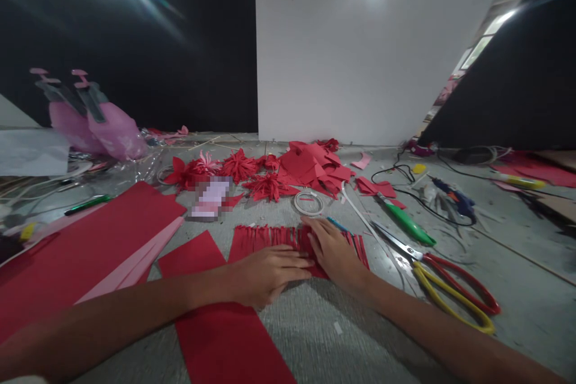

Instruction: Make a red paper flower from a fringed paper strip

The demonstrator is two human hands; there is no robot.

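Observation:
A strip of red paper [252,241] with a fringe cut along its far edge lies flat in front of me. My left hand [274,270] rests on its near side, fingers stretched to the right. On the right part of the strip lies my right hand [335,249], fingers extended forward and left. Both hands press on the paper, and neither is closed round anything. A long red paper sheet [234,342] passes under my left wrist. Just beyond my right hand are a blue pen-like stick [338,225], partly hidden, and a roll of white tape [309,203].
Scissors [416,255] with red and yellow handles and a green cutter [407,222] lie right. A blue glue gun [454,201] sits farther off. Beyond the strip are red paper flowers [267,185] and scraps [310,165]. Pink spray bottles [112,129] stand far left; red sheets [103,234] lie left.

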